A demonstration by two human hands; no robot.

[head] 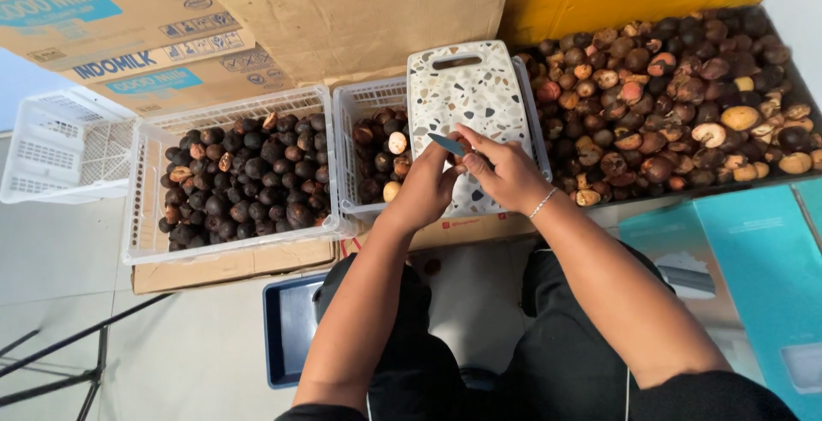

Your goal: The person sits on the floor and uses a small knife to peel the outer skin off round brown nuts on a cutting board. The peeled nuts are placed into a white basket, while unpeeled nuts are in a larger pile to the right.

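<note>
My left hand (425,190) and my right hand (507,173) meet over a speckled white cutting board (467,87) that lies across a white basket (355,113). The right hand holds a small knife with a blue blade (446,144) pointing left. The left hand curls around something small next to the blade; what it holds is hidden by the fingers. A thin bracelet (542,204) circles my right wrist.
A white basket (141,207) full of dark round fruits (240,181) stands at the left, an empty white basket (60,147) beyond it. A large bin of brown fruits and cut pieces (676,87) fills the right. Cardboard boxes (342,10) stand behind. A blue tray (287,327) lies below.
</note>
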